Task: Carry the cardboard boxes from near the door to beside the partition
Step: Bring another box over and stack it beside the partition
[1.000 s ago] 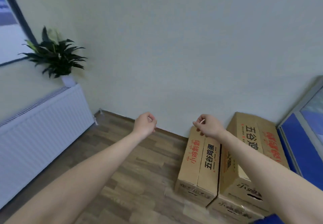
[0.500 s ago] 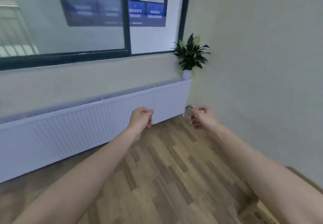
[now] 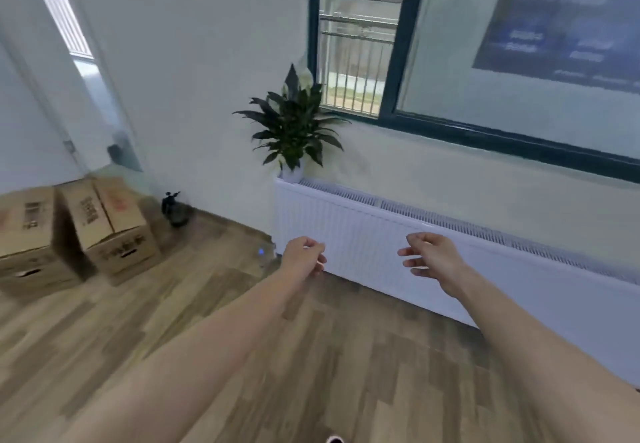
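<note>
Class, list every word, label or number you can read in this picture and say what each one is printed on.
Nothing reads clearly here.
Cardboard box nearer the wall: black and red print, too blurred to read.
Cardboard box at the left edge: black print, too blurred.
Blue poster behind the window: pale lines of text, too blurred.

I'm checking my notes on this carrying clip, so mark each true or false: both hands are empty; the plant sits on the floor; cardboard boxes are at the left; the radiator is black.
1. Both hands, left hand and right hand, are empty: true.
2. The plant sits on the floor: false, it stands on the radiator.
3. Cardboard boxes are at the left: true.
4. The radiator is black: false, it is white.
</note>
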Demonstrator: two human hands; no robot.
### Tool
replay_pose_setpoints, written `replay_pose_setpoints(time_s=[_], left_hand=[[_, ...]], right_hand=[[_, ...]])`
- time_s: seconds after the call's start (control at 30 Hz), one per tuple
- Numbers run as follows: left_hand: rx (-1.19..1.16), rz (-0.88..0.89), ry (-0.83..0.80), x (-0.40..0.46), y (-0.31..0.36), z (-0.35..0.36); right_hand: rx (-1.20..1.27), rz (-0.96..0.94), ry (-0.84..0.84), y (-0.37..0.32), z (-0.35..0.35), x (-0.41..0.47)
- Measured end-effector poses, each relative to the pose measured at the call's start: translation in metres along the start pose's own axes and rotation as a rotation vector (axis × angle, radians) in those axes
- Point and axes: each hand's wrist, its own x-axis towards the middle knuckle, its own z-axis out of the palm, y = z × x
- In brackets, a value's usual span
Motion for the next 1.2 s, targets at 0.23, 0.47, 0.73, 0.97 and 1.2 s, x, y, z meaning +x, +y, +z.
replay_pose_setpoints(time_s=[0.23,0.47,0.73,0.97,1.2], left_hand=[[0.053,-0.093,0.329,0.112,-0.009,-0.18],[0.03,-0.204,0.596,0.21,0.02,-0.341],[-0.115,-0.239,0.757,0.292,0.038,-0.486],[-0.222,-0.241,0.847,0.374,0.006,-0.633],[-0.169,-0.336,0.87,0.461,-0.014,-0.8]], right_hand=[[-0.08,-0.029,-0.277,-0.07,0.206,0.147],[-0.117,-0.005,-0.536,-0.156,0.389,0.266],[-0.198,-0.003,-0.709,-0.227,0.592,0.325],[-0.331,-0.04,-0.66,-0.256,0.778,0.381],[-0.458,0.0,-0.571,-0.29,0.95,0.441]])
